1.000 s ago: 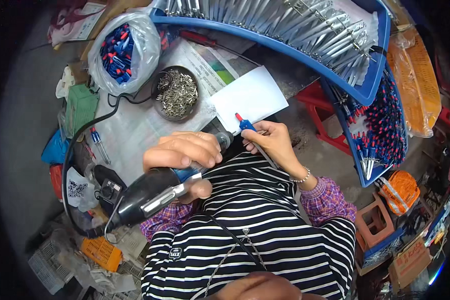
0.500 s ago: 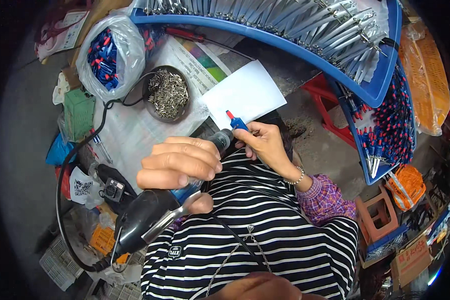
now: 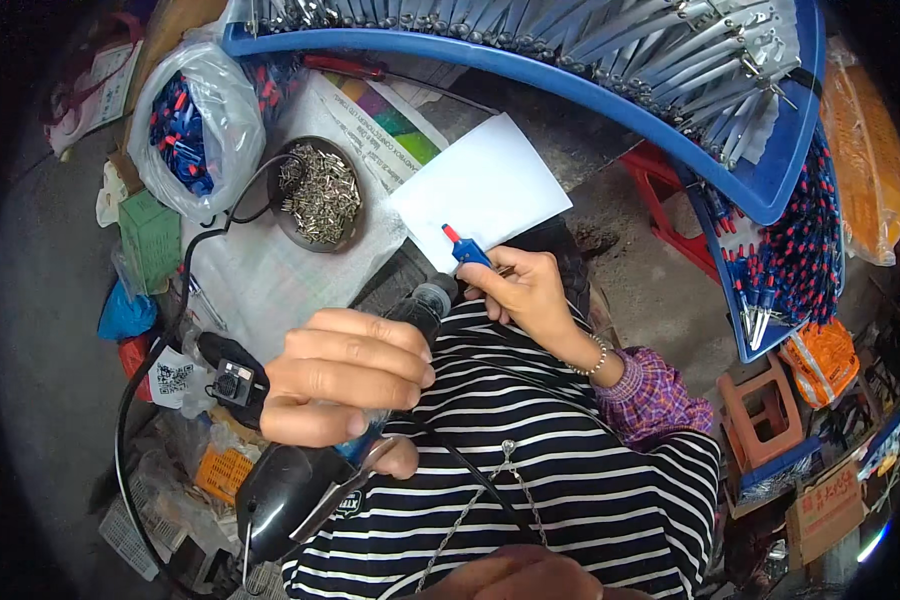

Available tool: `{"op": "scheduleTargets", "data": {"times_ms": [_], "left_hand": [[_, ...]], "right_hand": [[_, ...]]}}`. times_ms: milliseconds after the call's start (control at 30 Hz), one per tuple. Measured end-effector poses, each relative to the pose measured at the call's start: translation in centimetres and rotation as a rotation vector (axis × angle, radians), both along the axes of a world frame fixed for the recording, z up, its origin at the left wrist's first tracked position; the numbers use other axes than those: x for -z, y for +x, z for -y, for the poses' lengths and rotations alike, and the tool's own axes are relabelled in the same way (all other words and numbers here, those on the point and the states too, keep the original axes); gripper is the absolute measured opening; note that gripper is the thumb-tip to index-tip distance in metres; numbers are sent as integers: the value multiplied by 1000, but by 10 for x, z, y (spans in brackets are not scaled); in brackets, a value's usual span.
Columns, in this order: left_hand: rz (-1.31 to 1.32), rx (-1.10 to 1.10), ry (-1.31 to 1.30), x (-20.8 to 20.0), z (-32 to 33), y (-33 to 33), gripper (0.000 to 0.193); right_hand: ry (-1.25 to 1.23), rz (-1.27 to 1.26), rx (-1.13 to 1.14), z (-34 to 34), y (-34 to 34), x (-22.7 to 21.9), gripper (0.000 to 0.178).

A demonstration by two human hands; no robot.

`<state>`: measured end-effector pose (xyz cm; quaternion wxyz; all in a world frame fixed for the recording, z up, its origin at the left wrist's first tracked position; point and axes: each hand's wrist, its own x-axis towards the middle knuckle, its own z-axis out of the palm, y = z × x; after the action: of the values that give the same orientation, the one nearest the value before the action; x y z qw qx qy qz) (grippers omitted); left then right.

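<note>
My left hand [image 3: 345,375] is wrapped round a corded power tool [image 3: 295,495], which looks like an electric screwdriver, with a black body and a bluish middle. Its dark nose [image 3: 435,295] points up and right, close by my right hand [image 3: 525,295]. Between thumb and fingers, my right hand pinches a small blue plastic handle [image 3: 470,254] with a red tip pointing up and left. Whether the tool's nose touches the piece, I cannot tell; the fingers hide its lower end. Behind the piece lies a white sheet [image 3: 495,185].
A dark bowl [image 3: 355,238] holds small metal pins or screws, beside a clear bag [image 3: 240,130] of blue-and-red pieces. Metal blades fill a blue tray [image 3: 530,66] across the top. Blue-and-red pieces crowd another blue tray [image 3: 738,335] at right. A black cord [image 3: 120,430] loops at left.
My left hand and the power tool have dropped slightly, its nose a little lower. The blue handle stays pinched in my right hand. The whole view has shifted slightly.
</note>
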<state>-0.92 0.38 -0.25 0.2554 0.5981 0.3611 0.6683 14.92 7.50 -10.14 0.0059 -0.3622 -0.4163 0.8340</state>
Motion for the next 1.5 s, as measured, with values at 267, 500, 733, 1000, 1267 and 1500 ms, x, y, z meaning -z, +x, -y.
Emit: {"op": "scheduleTargets", "data": {"times_ms": [267,500,733,1000,1267,1500], "left_hand": [[-91,38,-21,2,-2,-6,43],[-68,-24,-41,-3,-12,17,34],[-82,-36,-58,-5,-11,16,35],[-154,-7,-50,1,-9,7,39],[-150,-1,5,3,-6,6,43],[-87,-54,90,1,1,5,44]], "right_hand": [[27,-7,-11,-1,-1,-1,18],[61,3,-19,1,0,1,18],[58,-11,30,4,-2,-1,22],[71,-15,39,4,-2,0,23],[100,-35,54,5,-2,0,22],[76,-47,72,7,-2,2,22]]}}
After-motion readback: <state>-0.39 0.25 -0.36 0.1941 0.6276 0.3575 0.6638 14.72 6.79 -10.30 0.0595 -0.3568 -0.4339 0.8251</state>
